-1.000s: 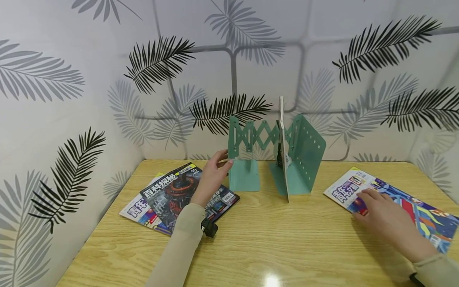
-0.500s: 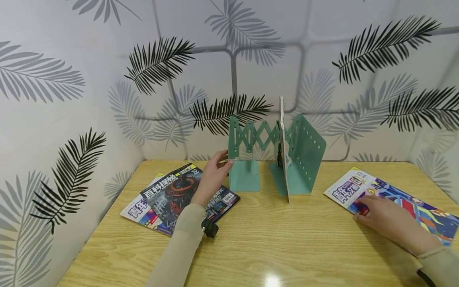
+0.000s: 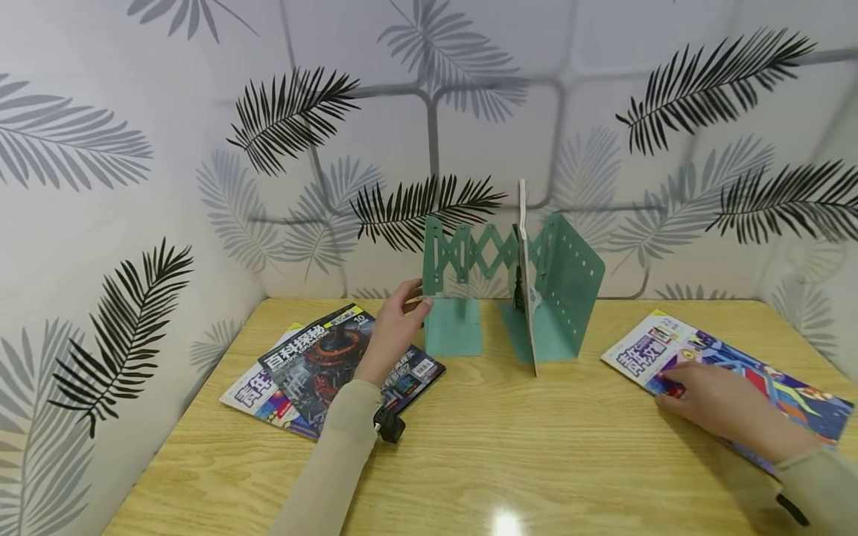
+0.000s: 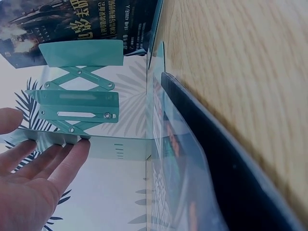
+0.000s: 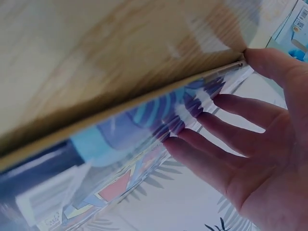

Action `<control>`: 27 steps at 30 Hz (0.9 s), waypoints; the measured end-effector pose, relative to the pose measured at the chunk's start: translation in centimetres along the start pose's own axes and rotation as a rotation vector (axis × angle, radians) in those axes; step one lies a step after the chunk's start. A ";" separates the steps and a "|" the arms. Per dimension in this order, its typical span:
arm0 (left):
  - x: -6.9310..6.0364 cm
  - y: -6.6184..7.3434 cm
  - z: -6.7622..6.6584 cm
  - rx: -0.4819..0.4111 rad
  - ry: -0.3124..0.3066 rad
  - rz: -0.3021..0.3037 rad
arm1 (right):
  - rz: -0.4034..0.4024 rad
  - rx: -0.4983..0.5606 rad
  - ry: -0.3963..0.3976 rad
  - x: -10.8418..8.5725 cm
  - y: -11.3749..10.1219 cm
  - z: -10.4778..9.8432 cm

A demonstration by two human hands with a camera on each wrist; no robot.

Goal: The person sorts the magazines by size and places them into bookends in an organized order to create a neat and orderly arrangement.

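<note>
Lettering in purple Chinese characters, beginning 青年, runs across the pale corner of the colourful magazine [image 3: 771, 378], at the right of the frame on the table [image 3: 496, 447]; smaller print beside it is too fine to read. Dark magazine [image 3: 335, 357], at left centre, bears 百科探秘 in white, SCIENTIFIC EXPLORATION beneath, a 10 near its top right corner, and a barcode towards its lower right; it overlaps a lower magazine [image 3: 258, 391], whose purple title is partly covered. Upright magazine [image 3: 527, 298], seen nearly edge-on in the head view, stands within the bookend [image 3: 575, 294]; the left wrist view shows its dark cover with large gold characters and a line containing 4200.

Left hand [image 3: 394, 327] has its thumb apart from the fingers and lightly holds the left plate of the bookend at its edge, fingertips against the outer face; right hand [image 3: 713, 394] grips the colourful magazine by its near edge, thumb at the edge and fingers spread over the cover.

Bookend is green and sheet-like, with a criss-cross riveted lattice at the back, flat base plates, and round holes along the right plate; magazine covers look glossy; table shows yellowish wood grain; the wall [image 3: 482, 149] behind carries black and grey feathery leaves.
</note>
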State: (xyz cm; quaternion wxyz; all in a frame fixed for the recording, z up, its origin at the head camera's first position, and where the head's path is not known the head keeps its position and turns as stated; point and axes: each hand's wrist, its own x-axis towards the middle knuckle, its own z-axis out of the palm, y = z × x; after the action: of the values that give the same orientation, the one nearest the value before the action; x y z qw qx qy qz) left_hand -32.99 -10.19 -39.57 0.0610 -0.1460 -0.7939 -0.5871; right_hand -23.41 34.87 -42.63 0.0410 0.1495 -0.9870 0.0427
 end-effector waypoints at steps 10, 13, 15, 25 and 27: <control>0.0 0.1 -0.2 0.008 -0.003 0.005 | -0.059 -0.040 0.096 0.2 -0.3 0.1; 0.0 0.1 -0.2 0.007 -0.004 0.002 | -0.067 -0.051 0.120 0.2 -0.3 0.3; -0.1 0.0 -0.2 0.003 -0.005 0.000 | -0.064 -0.050 0.123 0.2 -0.2 0.4; -0.1 -0.1 -0.2 -0.004 -0.001 -0.003 | -0.028 -0.059 0.131 0.2 -0.5 0.2; -0.1 -0.2 -0.2 -0.008 -0.003 -0.006 | -0.008 -0.073 0.137 0.1 -0.8 0.1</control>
State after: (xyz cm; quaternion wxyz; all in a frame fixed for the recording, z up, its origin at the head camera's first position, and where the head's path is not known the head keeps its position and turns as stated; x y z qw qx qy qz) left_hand -33.01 -10.41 -39.70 0.0575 -0.1448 -0.7920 -0.5903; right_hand -23.31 34.09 -42.65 0.1143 0.1488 -0.9821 0.0164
